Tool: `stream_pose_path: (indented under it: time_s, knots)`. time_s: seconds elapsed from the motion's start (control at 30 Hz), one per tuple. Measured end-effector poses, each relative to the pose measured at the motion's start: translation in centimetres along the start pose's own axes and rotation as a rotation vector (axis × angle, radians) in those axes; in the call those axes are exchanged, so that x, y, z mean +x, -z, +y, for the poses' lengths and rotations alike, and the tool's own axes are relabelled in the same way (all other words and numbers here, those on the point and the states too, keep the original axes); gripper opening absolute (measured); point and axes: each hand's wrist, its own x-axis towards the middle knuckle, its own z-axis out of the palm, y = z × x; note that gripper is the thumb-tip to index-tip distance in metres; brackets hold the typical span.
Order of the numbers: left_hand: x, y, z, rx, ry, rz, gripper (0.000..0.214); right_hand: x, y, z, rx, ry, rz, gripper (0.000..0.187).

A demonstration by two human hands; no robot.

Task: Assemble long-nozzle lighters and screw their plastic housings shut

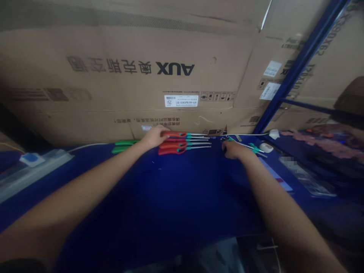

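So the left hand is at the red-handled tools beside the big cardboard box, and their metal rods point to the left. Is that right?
Not quite: the metal rods point to the right, toward the right hand, as the head view shows. The left hand is indeed at the red-handled tools beside the big cardboard box.

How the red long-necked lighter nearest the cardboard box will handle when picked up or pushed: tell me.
The red long-necked lighter should stay stiff, given its straight metal neck. It will probably feel heavier at the handle, which is much bulkier than the neck. Pushed sideways, it may nudge the other red lighters, since they lie close beside it.
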Motion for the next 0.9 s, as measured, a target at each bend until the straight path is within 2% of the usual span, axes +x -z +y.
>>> stream_pose_path:
  time_s: [0.13,0.27,0.37,0.47,0.57,0.73,0.9]
  knots:
    - [-0.3,-0.1,0.1,0.039,0.028,0.094,0.029,0.1,-0.1,0.2,-0.027,-0.034,0.013,0.036]
    - [-1.3,1.3,-1.0,0.095,0.063,0.11,0.026,0.5,-0.3,0.3,-0.023,-0.051,0.109,0.033]
    - [-2.5,2.8,-3.1,0.154,0.116,0.052,0.022,0.6,-0.3,0.1,0.001,-0.017,0.236,0.038]
    - [-4.3,3.9,-5.5,0.201,0.184,-0.089,0.015,0.3,0.0,-0.4,0.033,0.029,0.36,0.043]
    - [-6.3,4.5,-7.1,0.228,0.203,-0.16,0.027,-0.2,0.2,-1.3,0.065,0.107,0.438,0.037]
    - [-8.7,4.6,-7.8,0.246,0.199,-0.194,0.032,-0.8,-0.3,-3.2,0.102,0.299,0.475,0.025]
    - [-9.0,4.8,-8.2,0.239,0.176,-0.225,0.035,-0.7,-1.1,-4.2,0.104,0.404,0.457,0.022]
